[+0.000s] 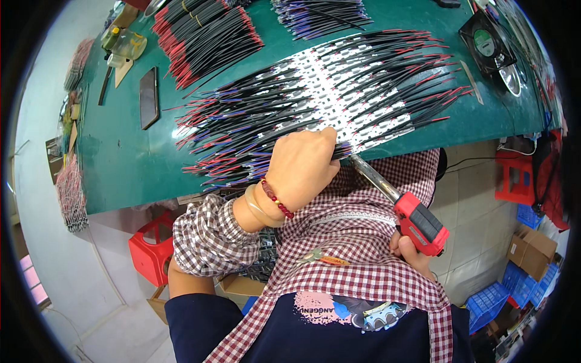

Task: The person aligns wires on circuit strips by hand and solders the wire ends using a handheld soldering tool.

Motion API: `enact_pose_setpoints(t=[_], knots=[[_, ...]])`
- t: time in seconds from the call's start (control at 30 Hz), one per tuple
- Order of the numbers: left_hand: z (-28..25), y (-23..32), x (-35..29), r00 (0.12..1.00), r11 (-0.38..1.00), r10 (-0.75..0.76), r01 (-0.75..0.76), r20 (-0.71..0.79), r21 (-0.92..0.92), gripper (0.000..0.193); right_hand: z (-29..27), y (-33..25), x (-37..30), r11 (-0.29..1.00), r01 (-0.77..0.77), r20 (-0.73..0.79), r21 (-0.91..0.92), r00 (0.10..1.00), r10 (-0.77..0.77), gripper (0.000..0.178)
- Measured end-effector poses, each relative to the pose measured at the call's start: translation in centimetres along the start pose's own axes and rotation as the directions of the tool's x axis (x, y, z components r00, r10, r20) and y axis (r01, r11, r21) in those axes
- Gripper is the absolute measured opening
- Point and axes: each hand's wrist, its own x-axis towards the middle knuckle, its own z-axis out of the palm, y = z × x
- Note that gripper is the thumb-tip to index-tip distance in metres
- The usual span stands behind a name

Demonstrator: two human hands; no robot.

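Observation:
A white panel of small circuit boards (330, 100) lies on the green table, with rows of black wires (254, 112) with red and blue ends reaching out from both sides. My left hand (304, 158) is curled, knuckles up, over the panel's near edge. Its fingers close on a dark wire, though their tips are mostly hidden. Gripped low at its handle by my right hand (415, 256), a red and black soldering gun (420, 224) slants up to the left. Its metal barrel points at the panel's near corner, close beside my left fingers; whether the tip touches cannot be seen.
Bundles of black, red-ended wires (206, 36) and blue-ended wires (321, 15) lie at the back. A phone (149, 98) rests at left, a black fan (486, 41) at far right. Below the table are red stools (151, 249), blue crates (488, 306) and a cardboard box (531, 253).

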Motion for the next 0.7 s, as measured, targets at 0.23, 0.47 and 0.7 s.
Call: enact_pose_setpoints(t=[0.23,0.47,0.7], knots=[[0.1,0.0,0.0,1.0,1.0,0.006,-0.006,0.005,0.006,0.023,0.1,0.0,0.2,1.0,0.013,0.022,-0.014,1.0,-0.013,0.006],[0.1,0.1,0.0,1.0,1.0,0.008,-0.008,0.009,0.011,0.022,-0.1,0.0,-0.1,0.996,0.002,-0.022,-0.088,1.0,-0.004,0.006],[0.2,0.0,-0.2,1.0,1.0,0.01,-0.01,-0.005,0.008,0.021,-0.2,-0.1,0.1,0.992,0.038,-0.004,-0.121,0.999,-0.039,0.007]])
